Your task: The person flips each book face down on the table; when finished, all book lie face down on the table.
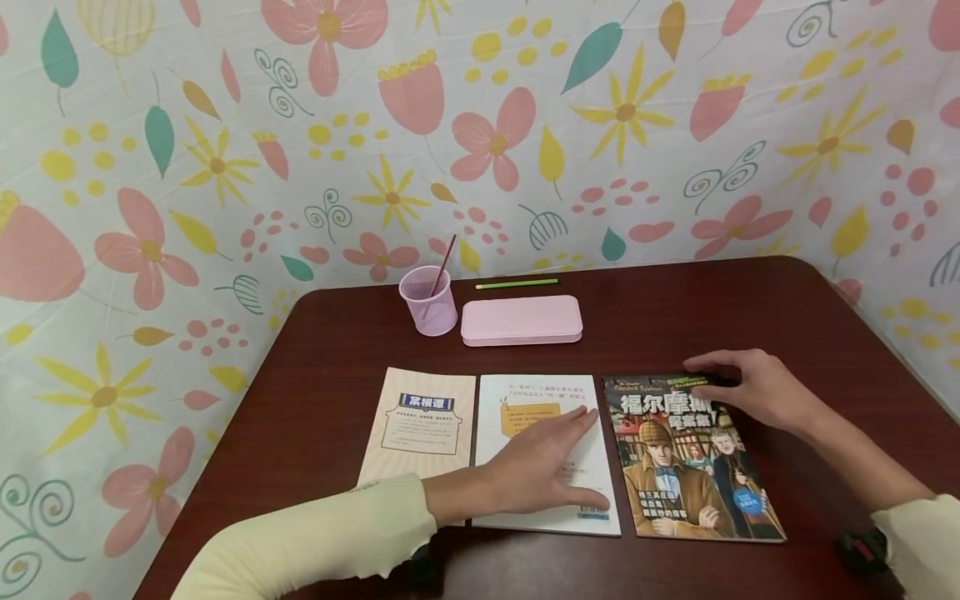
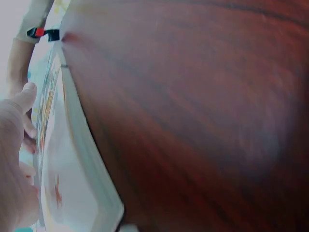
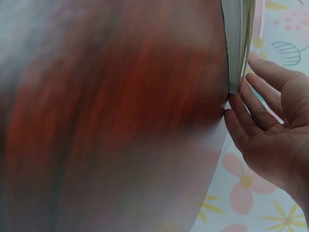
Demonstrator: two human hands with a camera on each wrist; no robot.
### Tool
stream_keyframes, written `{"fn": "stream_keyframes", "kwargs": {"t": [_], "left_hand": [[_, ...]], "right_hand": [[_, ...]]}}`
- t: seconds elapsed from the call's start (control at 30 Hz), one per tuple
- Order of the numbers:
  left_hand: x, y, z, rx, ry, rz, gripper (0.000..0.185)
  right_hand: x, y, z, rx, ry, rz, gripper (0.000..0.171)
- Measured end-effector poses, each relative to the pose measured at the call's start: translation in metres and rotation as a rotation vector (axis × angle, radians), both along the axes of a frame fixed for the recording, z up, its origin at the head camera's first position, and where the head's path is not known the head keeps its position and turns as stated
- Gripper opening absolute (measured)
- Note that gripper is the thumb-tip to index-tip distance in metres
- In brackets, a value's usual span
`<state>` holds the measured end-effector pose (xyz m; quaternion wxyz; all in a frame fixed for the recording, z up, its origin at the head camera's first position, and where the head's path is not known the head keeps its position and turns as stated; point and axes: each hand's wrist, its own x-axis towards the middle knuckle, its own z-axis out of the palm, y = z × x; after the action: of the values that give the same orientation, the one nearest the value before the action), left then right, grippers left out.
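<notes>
Here, white booklet, illustrated detective book

We're looking at what seems to be a small study or reading corner, a dark red-brown table hemmed in by flower-print cloth, three books laid out near us, and a pink pen cup and pencil case at the far edge.
</notes>
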<state>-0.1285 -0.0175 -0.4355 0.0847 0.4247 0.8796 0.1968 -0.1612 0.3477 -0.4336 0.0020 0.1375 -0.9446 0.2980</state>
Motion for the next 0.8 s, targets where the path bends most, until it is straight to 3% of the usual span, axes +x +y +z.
{"fn": "stream_keyframes", "kwargs": {"t": [0.37, 0.57, 0.8], "left_hand": [[0.021, 0.018, -0.01, -0.101, 0.165, -0.052, 0.12], [0.032, 0.023, -0.014, -0.112, 0.26, -0.05, 0.121], [0.042, 0.03, -0.015, -0.157, 0.3, -0.019, 0.121]], "right_hand": [[0.002, 0.008, -0.004, -0.001, 0.018, -0.023, 0.041], [0.002, 0.01, -0.006, 0.001, 0.014, -0.021, 0.042], [0.003, 0.01, -0.005, 0.02, 0.027, -0.02, 0.04]]}}
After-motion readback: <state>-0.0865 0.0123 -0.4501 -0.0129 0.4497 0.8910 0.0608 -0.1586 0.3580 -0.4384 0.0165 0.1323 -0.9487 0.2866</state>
